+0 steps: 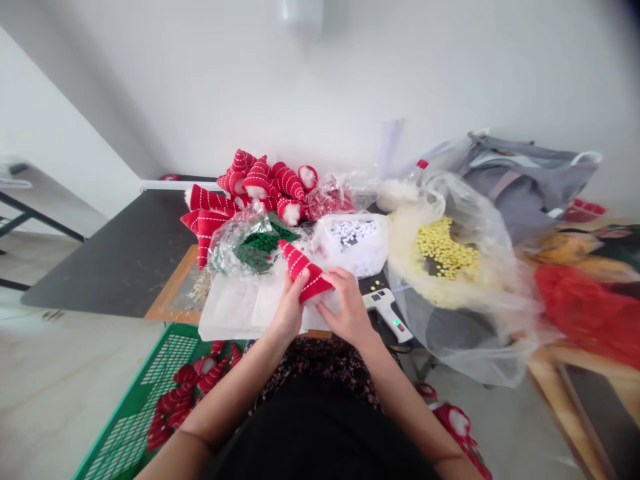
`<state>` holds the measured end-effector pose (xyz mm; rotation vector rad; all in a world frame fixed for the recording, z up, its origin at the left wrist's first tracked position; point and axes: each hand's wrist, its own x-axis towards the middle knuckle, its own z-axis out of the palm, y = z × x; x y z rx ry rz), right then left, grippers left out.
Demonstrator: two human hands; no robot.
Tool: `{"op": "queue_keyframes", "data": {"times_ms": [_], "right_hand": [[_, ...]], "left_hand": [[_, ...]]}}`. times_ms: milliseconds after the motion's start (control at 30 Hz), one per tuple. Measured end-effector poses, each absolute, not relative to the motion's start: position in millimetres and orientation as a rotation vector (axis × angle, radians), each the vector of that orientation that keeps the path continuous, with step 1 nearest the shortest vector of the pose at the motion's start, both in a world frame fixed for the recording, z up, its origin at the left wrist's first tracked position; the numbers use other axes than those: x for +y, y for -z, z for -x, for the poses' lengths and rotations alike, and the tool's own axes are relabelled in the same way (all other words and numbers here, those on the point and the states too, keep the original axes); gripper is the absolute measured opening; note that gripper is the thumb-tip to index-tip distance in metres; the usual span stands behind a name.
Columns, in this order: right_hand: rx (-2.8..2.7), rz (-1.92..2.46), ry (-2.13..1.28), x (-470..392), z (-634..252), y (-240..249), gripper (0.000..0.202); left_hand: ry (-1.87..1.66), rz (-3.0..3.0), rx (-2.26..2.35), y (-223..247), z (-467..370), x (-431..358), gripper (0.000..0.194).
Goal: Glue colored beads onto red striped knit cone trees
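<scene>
A red cone-shaped cloth piece with white stitched stripes (306, 272) is held between both hands above white paper (230, 308), its tip pointing up and left. My left hand (290, 303) grips its lower left side. My right hand (345, 303) holds its right edge with thumb and fingers. Just beyond lie a clear bag of green pompoms (257, 248) and a bag of small white pompoms (353, 233). To the right of my right hand rests a white glue gun (387, 312) with a green light.
Several striped red stuffed cones (257, 179) are piled at the back. A large clear bag holds yellow pompoms (447, 250); a grey bag (525, 177) stands behind it. A green basket (123, 417) with red pieces is below left. Red netting (590, 313) lies far right.
</scene>
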<state>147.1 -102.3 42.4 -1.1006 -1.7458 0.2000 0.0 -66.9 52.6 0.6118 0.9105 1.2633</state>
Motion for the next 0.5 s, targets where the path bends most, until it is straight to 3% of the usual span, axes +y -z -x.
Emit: {"op": "queue_keyframes", "data": {"times_ms": [133, 300, 500], "right_hand": [[-1.580, 1.163, -0.378, -92.0, -142.2, -28.9, 0.026], [-1.621, 1.214, -0.627, -97.8, -141.6, -32.8, 0.019], [-1.586, 1.768, -0.164, -134.9, -223.9, -32.2, 0.024]], "left_hand": [[-1.118, -0.667, 0.830, -45.5, 8.2, -62.7, 0.045], [-1.005, -0.578, 0.867, -35.4, 18.0, -43.2, 0.040], [-0.943, -0.438, 0.813, -24.2, 34.5, -24.0, 0.039]]}}
